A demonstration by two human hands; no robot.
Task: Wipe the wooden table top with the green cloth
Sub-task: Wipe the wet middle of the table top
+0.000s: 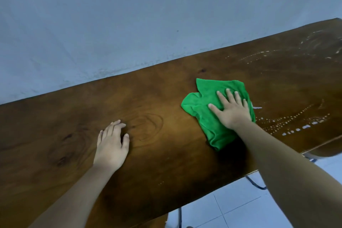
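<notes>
On the wooden table top point(166, 153): green cloth point(207, 109) being pressed.
Right hand point(231, 111) is pressing flat, fingers spread, on the cloth; left hand point(111, 146) is resting flat beside it.

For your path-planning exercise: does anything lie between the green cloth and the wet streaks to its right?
Nothing visible does. The right hand presses the crumpled green cloth on the brown wooden table top; the droplet streaks start beside it.
</notes>
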